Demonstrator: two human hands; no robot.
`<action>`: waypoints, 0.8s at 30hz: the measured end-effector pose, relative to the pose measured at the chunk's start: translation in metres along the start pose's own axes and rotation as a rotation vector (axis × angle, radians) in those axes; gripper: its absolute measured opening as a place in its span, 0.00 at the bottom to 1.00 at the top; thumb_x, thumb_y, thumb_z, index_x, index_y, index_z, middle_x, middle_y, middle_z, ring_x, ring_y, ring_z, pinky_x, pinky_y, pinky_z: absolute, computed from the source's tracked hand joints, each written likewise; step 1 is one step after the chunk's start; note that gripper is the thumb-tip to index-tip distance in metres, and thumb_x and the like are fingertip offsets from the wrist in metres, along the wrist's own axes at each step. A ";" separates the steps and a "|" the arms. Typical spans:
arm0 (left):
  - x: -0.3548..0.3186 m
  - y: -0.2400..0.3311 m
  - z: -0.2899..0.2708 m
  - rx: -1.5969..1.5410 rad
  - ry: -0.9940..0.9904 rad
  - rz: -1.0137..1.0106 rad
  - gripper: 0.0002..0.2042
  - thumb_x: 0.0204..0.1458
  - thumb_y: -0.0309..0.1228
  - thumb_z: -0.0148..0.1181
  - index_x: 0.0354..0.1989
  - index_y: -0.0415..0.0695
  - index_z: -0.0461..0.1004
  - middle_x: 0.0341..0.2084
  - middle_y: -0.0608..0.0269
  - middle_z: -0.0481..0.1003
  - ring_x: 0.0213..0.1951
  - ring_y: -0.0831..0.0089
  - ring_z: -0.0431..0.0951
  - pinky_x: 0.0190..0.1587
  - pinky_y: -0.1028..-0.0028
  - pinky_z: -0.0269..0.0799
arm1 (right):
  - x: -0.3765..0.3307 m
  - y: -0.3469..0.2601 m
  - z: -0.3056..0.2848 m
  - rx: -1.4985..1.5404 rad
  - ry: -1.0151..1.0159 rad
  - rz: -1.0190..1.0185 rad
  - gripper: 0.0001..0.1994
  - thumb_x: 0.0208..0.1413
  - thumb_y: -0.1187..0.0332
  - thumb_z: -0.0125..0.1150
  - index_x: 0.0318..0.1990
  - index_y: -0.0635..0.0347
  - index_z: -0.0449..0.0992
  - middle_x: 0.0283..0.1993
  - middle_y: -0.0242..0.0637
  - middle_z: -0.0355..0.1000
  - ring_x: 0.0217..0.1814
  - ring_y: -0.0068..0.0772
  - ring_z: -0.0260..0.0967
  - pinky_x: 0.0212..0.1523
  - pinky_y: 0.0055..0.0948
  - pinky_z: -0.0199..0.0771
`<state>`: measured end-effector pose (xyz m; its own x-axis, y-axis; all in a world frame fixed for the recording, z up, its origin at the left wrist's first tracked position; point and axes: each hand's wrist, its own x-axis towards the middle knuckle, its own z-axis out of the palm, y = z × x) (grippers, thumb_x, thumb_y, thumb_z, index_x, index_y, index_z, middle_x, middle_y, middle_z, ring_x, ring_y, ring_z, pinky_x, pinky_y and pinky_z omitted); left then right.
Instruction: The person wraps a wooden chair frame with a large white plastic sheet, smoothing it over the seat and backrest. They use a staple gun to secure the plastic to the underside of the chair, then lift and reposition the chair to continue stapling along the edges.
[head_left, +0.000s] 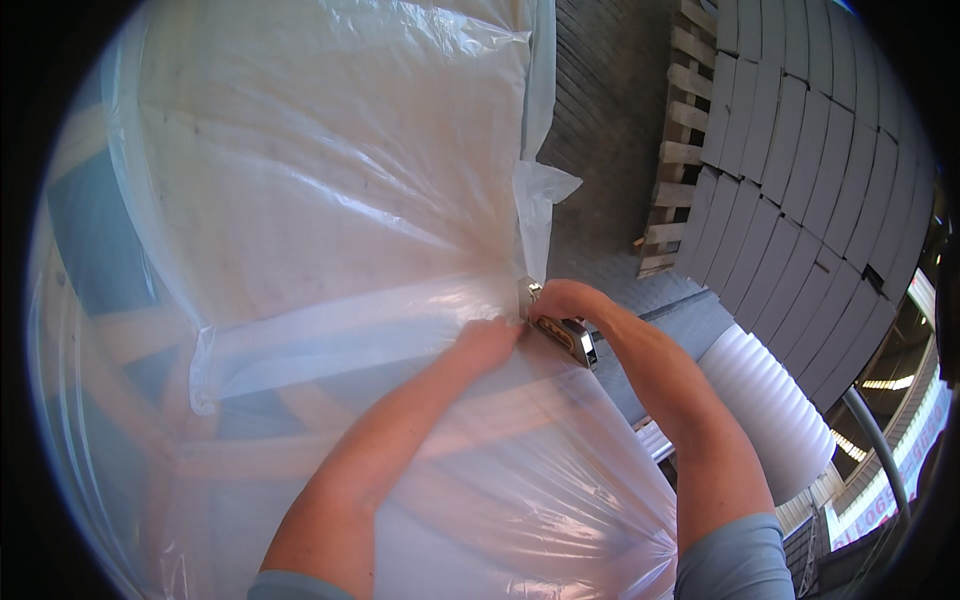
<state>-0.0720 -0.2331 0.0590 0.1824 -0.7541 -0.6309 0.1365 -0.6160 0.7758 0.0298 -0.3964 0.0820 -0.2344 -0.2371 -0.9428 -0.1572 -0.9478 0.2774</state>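
A large bundle wrapped in clear plastic film (330,180) fills the left and middle of the view; pale curved shapes show through it. My left hand (490,338) presses and pinches the film at its right edge, fingers closed on a fold. My right hand (565,300) is right beside it, closed around a small metal tool (570,335) with a shiny body, its tip held against the film. A loose flap of film (540,200) sticks out just above both hands.
A wooden pallet (675,150) stacked with grey slabs (800,170) stands at the right. A white ribbed roll (770,400) lies under my right forearm. Grey paved ground (610,120) runs between the bundle and the pallet.
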 end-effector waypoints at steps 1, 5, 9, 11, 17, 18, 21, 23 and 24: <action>-0.001 -0.003 -0.001 -0.031 0.025 -0.002 0.21 0.59 0.31 0.43 0.61 0.55 0.68 0.46 0.49 0.73 0.49 0.51 0.76 0.53 0.56 0.71 | 0.002 0.004 0.005 0.005 0.056 -0.021 0.23 0.45 0.55 0.62 0.46 0.61 0.81 0.42 0.46 0.78 0.40 0.43 0.77 0.40 0.41 0.77; -0.037 -0.038 -0.011 -0.215 0.311 -0.102 0.19 0.60 0.33 0.46 0.59 0.50 0.70 0.46 0.51 0.73 0.50 0.51 0.75 0.53 0.57 0.70 | 0.003 0.013 0.022 0.003 0.211 -0.087 0.24 0.47 0.51 0.60 0.44 0.62 0.81 0.41 0.47 0.79 0.41 0.46 0.78 0.42 0.40 0.77; -0.126 -0.099 -0.037 -0.012 0.331 -0.272 0.17 0.60 0.33 0.48 0.56 0.45 0.71 0.48 0.51 0.72 0.54 0.53 0.71 0.55 0.56 0.68 | -0.008 0.007 0.019 0.032 0.224 -0.058 0.25 0.50 0.49 0.58 0.42 0.64 0.81 0.42 0.49 0.79 0.43 0.49 0.78 0.43 0.41 0.77; -0.173 -0.118 -0.044 0.065 0.188 -0.391 0.17 0.60 0.34 0.48 0.56 0.43 0.71 0.51 0.52 0.71 0.57 0.54 0.69 0.58 0.57 0.66 | -0.020 0.003 0.010 0.047 0.200 -0.073 0.24 0.51 0.50 0.57 0.42 0.64 0.80 0.42 0.50 0.78 0.43 0.50 0.77 0.45 0.42 0.76; -0.293 -0.143 -0.037 0.025 0.003 -0.418 0.21 0.62 0.38 0.47 0.61 0.45 0.68 0.62 0.52 0.66 0.65 0.55 0.61 0.66 0.61 0.60 | -0.071 -0.056 -0.003 0.015 0.438 -0.343 0.22 0.54 0.54 0.54 0.41 0.68 0.79 0.38 0.55 0.77 0.40 0.54 0.76 0.45 0.46 0.74; -0.299 -0.144 -0.037 0.025 -0.016 -0.396 0.21 0.62 0.39 0.47 0.62 0.45 0.68 0.63 0.51 0.65 0.66 0.56 0.60 0.66 0.61 0.59 | -0.079 -0.073 -0.006 0.033 0.417 -0.387 0.22 0.54 0.54 0.54 0.41 0.68 0.78 0.37 0.56 0.77 0.39 0.55 0.76 0.44 0.47 0.73; -0.309 -0.143 -0.038 -0.001 -0.004 -0.358 0.21 0.62 0.39 0.46 0.62 0.46 0.69 0.64 0.52 0.64 0.67 0.56 0.60 0.67 0.61 0.58 | -0.096 -0.127 -0.002 0.042 0.265 -0.467 0.24 0.52 0.52 0.57 0.38 0.71 0.79 0.36 0.54 0.77 0.37 0.51 0.76 0.40 0.46 0.73; -0.309 -0.139 -0.039 -0.019 0.010 -0.382 0.21 0.62 0.39 0.46 0.61 0.46 0.70 0.63 0.52 0.65 0.66 0.57 0.61 0.67 0.62 0.58 | -0.103 -0.164 0.010 0.051 0.157 -0.576 0.27 0.51 0.48 0.56 0.28 0.72 0.78 0.23 0.49 0.72 0.18 0.36 0.67 0.16 0.35 0.60; -0.310 -0.136 -0.040 -0.025 0.008 -0.414 0.20 0.62 0.39 0.45 0.60 0.46 0.71 0.63 0.52 0.66 0.66 0.57 0.61 0.66 0.62 0.59 | -0.105 -0.183 0.017 0.015 0.076 -0.613 0.28 0.50 0.46 0.56 0.29 0.72 0.79 0.22 0.48 0.72 0.15 0.34 0.64 0.14 0.35 0.57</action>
<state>-0.1083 0.0934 0.1491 0.1150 -0.4417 -0.8898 0.2236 -0.8612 0.4564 0.0667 -0.1946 0.1335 -0.0285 0.3348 -0.9418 -0.2551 -0.9135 -0.3170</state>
